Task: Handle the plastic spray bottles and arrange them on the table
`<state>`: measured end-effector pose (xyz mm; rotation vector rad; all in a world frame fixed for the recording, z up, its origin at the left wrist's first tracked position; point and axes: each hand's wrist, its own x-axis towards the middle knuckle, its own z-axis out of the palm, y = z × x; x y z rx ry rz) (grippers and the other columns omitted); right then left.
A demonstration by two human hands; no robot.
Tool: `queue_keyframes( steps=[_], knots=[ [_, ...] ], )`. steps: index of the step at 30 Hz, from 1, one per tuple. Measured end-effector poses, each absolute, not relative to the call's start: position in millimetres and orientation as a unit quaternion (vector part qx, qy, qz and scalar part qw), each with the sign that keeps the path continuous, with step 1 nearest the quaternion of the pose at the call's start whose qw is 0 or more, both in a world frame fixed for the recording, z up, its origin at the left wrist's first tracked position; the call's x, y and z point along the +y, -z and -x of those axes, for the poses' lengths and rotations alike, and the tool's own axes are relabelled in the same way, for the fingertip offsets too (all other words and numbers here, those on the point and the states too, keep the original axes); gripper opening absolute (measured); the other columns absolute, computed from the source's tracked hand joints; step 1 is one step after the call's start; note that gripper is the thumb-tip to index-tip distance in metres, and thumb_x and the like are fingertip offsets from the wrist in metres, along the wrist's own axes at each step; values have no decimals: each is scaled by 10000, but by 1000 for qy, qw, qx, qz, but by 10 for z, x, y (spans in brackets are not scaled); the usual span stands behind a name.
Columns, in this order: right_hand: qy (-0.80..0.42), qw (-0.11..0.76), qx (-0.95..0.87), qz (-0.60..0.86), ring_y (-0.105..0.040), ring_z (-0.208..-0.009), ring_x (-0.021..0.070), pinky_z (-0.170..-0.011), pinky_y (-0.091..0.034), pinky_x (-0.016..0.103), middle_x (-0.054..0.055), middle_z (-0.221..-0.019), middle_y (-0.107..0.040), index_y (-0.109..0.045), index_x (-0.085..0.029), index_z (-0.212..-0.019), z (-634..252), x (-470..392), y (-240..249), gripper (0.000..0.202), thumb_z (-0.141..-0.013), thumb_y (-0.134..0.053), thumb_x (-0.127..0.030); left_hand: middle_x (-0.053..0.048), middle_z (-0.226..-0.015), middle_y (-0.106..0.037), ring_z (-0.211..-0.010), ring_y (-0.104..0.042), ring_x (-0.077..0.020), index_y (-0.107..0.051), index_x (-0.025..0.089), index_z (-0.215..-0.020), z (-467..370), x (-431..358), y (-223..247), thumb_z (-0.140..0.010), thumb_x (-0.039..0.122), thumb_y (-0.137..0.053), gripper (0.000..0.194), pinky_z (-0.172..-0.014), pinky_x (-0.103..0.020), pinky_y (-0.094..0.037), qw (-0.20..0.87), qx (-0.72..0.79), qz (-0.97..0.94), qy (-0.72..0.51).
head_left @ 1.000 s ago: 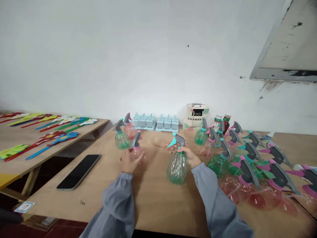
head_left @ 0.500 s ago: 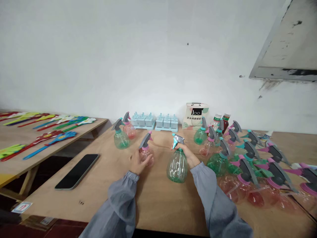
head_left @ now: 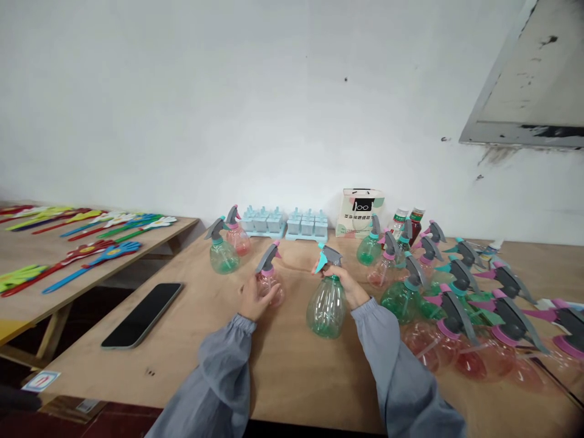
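Note:
My left hand (head_left: 256, 296) is closed around the body of a pink spray bottle (head_left: 272, 288), whose grey and pink trigger head points right. In my right hand (head_left: 344, 281) is a green spray bottle (head_left: 326, 309), gripped at the neck under its grey and turquoise head, with the nozzle facing left. The green bottle looks slightly tilted; I cannot tell whether it touches the table. Behind my left hand stand another green spray bottle (head_left: 224, 255) and a pink spray bottle (head_left: 238, 238).
Several pink and green spray bottles (head_left: 456, 340) crowd the table's right side. Popsicle molds (head_left: 307, 226) and a paper bag (head_left: 360, 213) line the wall. A black phone (head_left: 142, 316) lies at left. Flower-shaped sticks (head_left: 93, 261) cover the neighbouring table.
The green bottle in my right hand has tilted slightly, and its turquoise trigger has shifted. My left hand and the pink bottle have stayed in place.

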<state>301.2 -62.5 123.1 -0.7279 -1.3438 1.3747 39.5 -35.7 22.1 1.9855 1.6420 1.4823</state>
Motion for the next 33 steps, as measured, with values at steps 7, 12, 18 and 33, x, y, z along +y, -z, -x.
queue_keyframes(
  steps=[7, 12, 18, 33],
  knots=[
    [-540, 562, -547, 305, -623, -831, 210, -786, -443, 320, 21, -735, -694, -658, -224, -643, -3002, -635, -1228, 101, -581, -609, -288, -112, -1133, -679, -1113, -647, -305, -526, 207, -1201, -400, -343, -189, -766, 537, -682, 567, -988, -488, -478, 91, 522, -671, -518],
    [-537, 558, -559, 297, -645, -901, 238, -794, -465, 336, 37, -797, -724, -679, -223, -677, -3010, -620, -1230, 141, -591, -616, -316, -115, -1105, -686, -1082, -659, -312, -538, 201, -1202, -397, -327, -177, -751, 534, -698, 583, -964, -491, -493, 94, 522, -669, -521],
    [-521, 567, -562, 300, -635, -835, 222, -737, -460, 323, 29, -764, -709, -683, -230, -669, -2994, -670, -1264, 132, -594, -626, -323, -121, -1135, -682, -1090, -657, -310, -521, 200, -1222, -394, -331, -194, -755, 530, -689, 596, -972, -491, -487, 98, 525, -673, -512],
    [-413, 615, -519, 427, -575, -738, 200, -775, -462, 350, -4, -699, -631, -655, -236, -675, -2953, -613, -1173, 136, -629, -674, -363, -121, -1130, -683, -1103, -655, -323, -524, 199, -1199, -387, -337, -194, -752, 553, -691, 594, -986, -502, -478, 100, 532, -671, -507]
  ],
)
